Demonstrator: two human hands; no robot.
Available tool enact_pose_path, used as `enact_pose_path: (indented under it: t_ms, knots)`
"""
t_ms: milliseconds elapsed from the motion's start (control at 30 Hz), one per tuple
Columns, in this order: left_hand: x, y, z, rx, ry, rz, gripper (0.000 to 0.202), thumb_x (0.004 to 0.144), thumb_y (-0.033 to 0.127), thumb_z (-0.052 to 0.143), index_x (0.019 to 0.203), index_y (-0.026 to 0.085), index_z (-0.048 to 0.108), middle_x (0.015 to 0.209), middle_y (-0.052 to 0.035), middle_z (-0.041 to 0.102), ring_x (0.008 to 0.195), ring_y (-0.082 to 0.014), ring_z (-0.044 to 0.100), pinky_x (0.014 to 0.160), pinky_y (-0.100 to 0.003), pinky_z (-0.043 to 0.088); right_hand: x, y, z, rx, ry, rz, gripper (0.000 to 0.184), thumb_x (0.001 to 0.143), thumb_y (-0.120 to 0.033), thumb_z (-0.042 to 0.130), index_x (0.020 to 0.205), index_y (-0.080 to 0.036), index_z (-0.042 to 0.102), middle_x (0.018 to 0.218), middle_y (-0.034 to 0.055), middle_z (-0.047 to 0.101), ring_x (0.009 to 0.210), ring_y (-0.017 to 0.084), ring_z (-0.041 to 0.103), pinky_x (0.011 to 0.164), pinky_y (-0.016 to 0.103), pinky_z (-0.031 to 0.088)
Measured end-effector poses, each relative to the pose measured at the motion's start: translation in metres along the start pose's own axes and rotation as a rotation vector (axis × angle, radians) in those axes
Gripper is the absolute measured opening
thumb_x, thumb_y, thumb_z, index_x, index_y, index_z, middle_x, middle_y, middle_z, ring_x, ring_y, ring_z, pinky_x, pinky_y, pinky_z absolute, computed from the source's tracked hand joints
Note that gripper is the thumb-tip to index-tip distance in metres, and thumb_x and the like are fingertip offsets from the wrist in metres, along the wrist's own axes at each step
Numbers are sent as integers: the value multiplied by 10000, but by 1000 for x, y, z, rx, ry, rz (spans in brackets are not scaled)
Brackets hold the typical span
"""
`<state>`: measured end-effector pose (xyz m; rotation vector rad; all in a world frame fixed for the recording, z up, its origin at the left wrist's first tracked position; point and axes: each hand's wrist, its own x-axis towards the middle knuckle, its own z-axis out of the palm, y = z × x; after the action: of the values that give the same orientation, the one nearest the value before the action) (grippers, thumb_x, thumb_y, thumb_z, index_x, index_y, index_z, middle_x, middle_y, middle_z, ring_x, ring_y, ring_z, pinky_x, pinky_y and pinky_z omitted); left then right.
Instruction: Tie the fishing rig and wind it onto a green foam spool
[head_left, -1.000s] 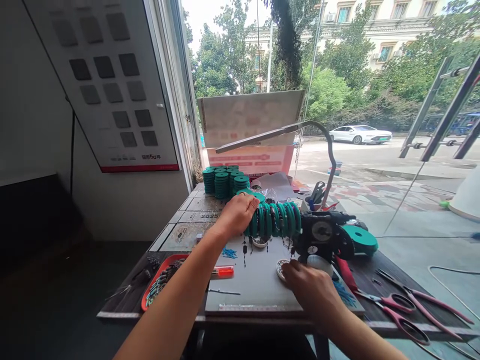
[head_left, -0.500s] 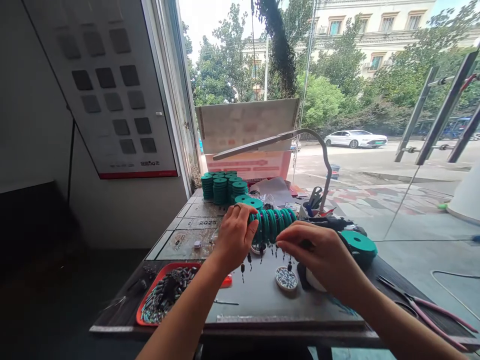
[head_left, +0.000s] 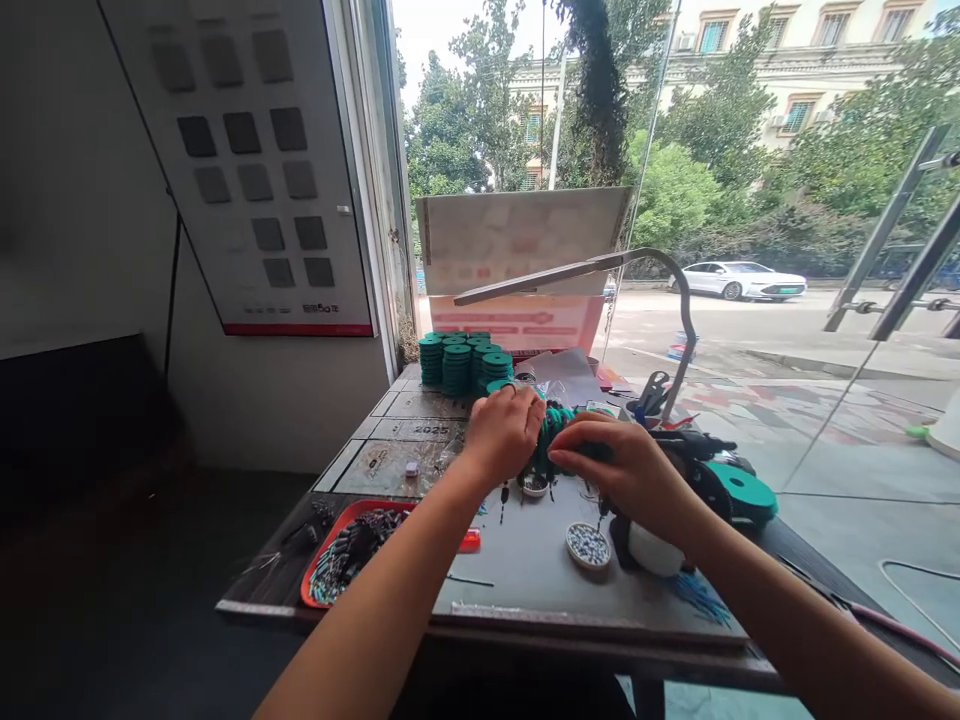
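My left hand (head_left: 504, 432) is closed around the left end of a row of green foam line spools (head_left: 553, 428), held on their sides above the table. Dark thin lines with small black pieces hang below the row. My right hand (head_left: 622, 462) covers the right end, thumb and forefinger pinched together close against the spools. Whatever is between those fingertips is too small to make out. Below the hands stands a small round dish of pale beads (head_left: 588, 546). Another small dish (head_left: 534, 488) sits partly hidden under the spools.
Stacks of green spools (head_left: 457, 368) stand at the back left. A red tray (head_left: 309, 580) of small metal and dark parts lies front left. A lamp arm (head_left: 686, 330) arches over the back right. One large green spool (head_left: 742, 492) and pink-handled pliers (head_left: 892, 622) lie right.
The view has shifted, so the scene sits further right. My hands have come closer together, and the right hand now covers more of the spool row.
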<state>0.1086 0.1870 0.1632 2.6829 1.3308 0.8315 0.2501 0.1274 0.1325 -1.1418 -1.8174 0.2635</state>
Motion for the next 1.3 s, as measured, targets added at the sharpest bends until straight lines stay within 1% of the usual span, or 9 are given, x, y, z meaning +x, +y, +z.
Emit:
enact_pose_path:
  t_ms: [133, 267, 433, 600, 833, 900, 1067, 1167, 1300]
  knots:
    - [16, -5, -5, -37, -132, -53, 431, 835, 415, 184, 865, 223, 569, 983, -46, 629, 928, -175, 568, 829, -330, 451, 16, 1, -1, 6, -53, 58, 371, 768, -420, 546, 805, -70, 662, 791, 11, 532, 686, -85, 446, 654, -1, 324]
    - [22, -7, -6, -72, -194, -74, 420, 827, 408, 202, 849, 212, 573, 983, -49, 646, 930, -166, 571, 843, -319, 445, 25, 3, -1, -10, -68, 82, 368, 763, -394, 545, 818, -48, 659, 766, 14, 526, 650, -89, 422, 602, -5, 299]
    - [21, -5, -6, -109, -206, -80, 438, 820, 416, 184, 835, 208, 569, 1001, -59, 638, 934, -179, 567, 861, -356, 441, 26, 5, 2, -20, -42, 87, 391, 768, -407, 537, 827, -39, 657, 760, 19, 521, 649, -89, 397, 584, 0, 272]
    - [22, -6, -5, -132, -210, -76, 418, 823, 415, 199, 824, 214, 566, 995, -44, 638, 938, -161, 564, 877, -340, 440, 26, 5, 5, -33, -25, 94, 352, 758, -376, 555, 816, -45, 658, 731, 15, 512, 638, -91, 369, 582, 4, 244]
    - [23, -6, -5, -140, -210, -92, 435, 822, 421, 192, 865, 213, 571, 1072, -55, 631, 1000, -165, 552, 932, -344, 426, 29, 7, 2, -14, -85, 94, 345, 750, -364, 557, 827, -43, 659, 723, 14, 511, 641, -90, 375, 573, -5, 251]
    - [24, -6, -5, -143, -210, -94, 442, 820, 425, 183, 878, 216, 569, 1104, -54, 621, 1030, -172, 540, 948, -354, 417, 30, 7, 1, 0, -90, 99, 378, 755, -388, 544, 834, -34, 651, 742, 15, 516, 641, -91, 383, 564, -10, 260]
    - [23, -5, -7, -147, -223, -95, 434, 816, 417, 184, 823, 209, 566, 1052, -56, 633, 979, -176, 554, 919, -373, 428, 30, 7, 2, 27, -68, 107, 494, 765, -480, 504, 871, -15, 635, 738, 19, 506, 591, -101, 337, 532, -14, 256]
    - [24, -5, -7, -150, -220, -98, 425, 817, 409, 188, 811, 209, 564, 1045, -51, 634, 969, -164, 553, 915, -356, 432, 29, 9, 4, 33, -58, 106, 513, 760, -491, 510, 878, -7, 635, 701, 19, 489, 568, -104, 303, 515, -9, 236]
    - [24, -5, -6, -158, -222, -94, 409, 818, 406, 200, 799, 216, 562, 1023, -44, 638, 950, -151, 554, 901, -334, 439, 28, 10, 4, 44, -48, 101, 503, 746, -485, 530, 865, -9, 642, 704, 23, 493, 588, -102, 328, 520, -13, 239]
